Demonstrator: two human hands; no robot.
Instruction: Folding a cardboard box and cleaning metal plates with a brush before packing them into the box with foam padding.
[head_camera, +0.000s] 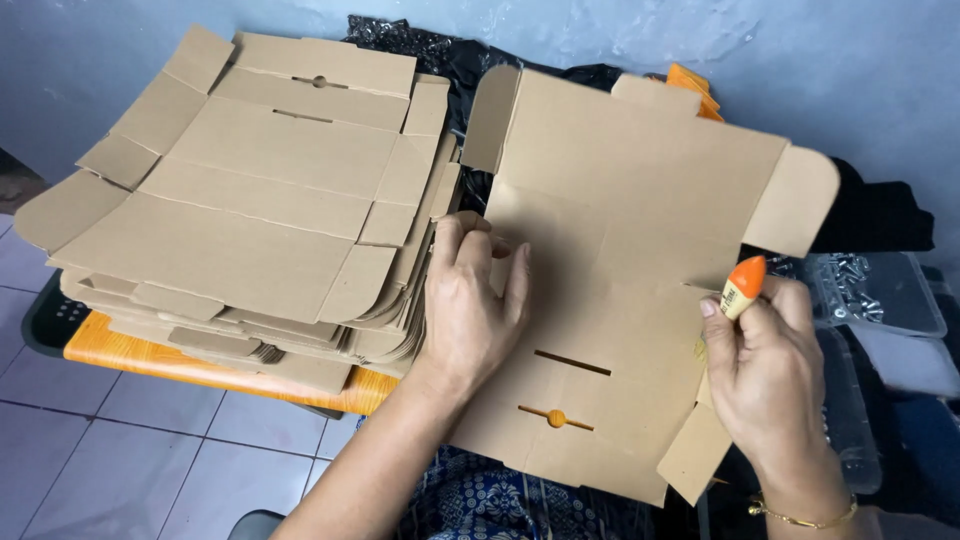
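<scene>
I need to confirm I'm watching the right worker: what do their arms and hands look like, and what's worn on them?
Both forearms are bare, with no sleeves and no gloves in view. The right hand has a thin gold-coloured chain bracelet at the wrist. The left hand shows no ring, watch or band. Fingernails look short and unpainted.

An orange wood-grain surface (215, 371) stands over the pale tiled floor (120, 440). A tall stack of flat die-cut cardboard box blanks (245, 200) lies directly on the surface, overhanging its near edge and hiding most of it.
</scene>
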